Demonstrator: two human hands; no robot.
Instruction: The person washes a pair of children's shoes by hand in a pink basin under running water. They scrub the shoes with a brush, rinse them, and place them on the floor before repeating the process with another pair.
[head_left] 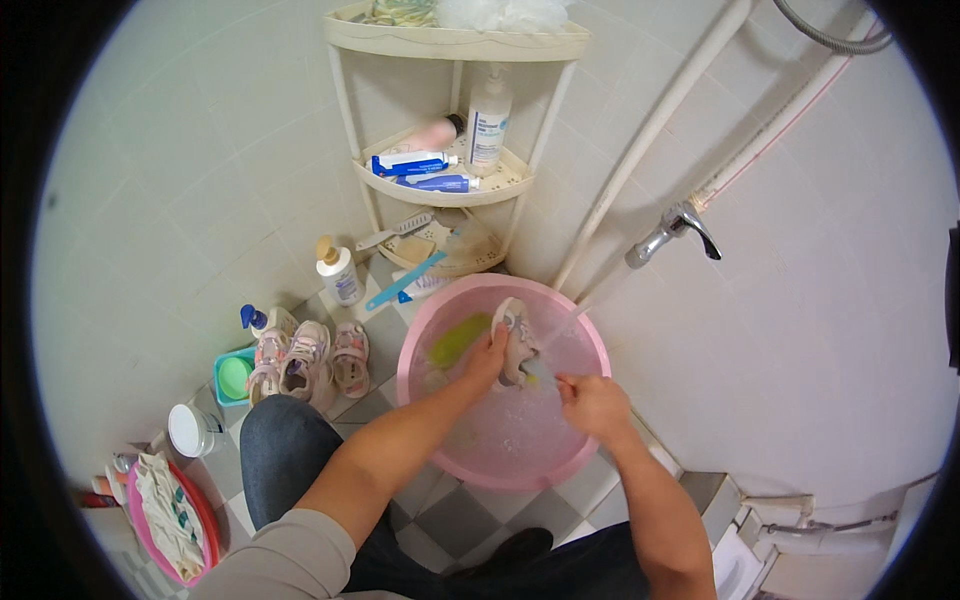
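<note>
My left hand point(487, 357) grips a pale sneaker point(514, 332) with light purple marks, held tilted over a pink basin point(404, 368). In my right hand point(596, 405) is a small brush point(541, 372) with a pale blue head; its fingers are closed round the handle. The brush head meets the shoe near its opening, and the exact contact is blurred. Cloudy water fills the basin, with a yellow-green object point(458, 342) lying in it whose kind I cannot make out. Water runs down toward the shoe from the faucet point(668, 238).
Behind the basin stands a corner shelf point(455, 40) with bottles and tubes. A long blue-handled brush point(405, 280) leans by its foot, beside a pump bottle point(340, 275). Several shoes point(305, 358) stand at left. Farther left are a white tub point(194, 430) and a red-pink basin point(207, 525) holding cloth.
</note>
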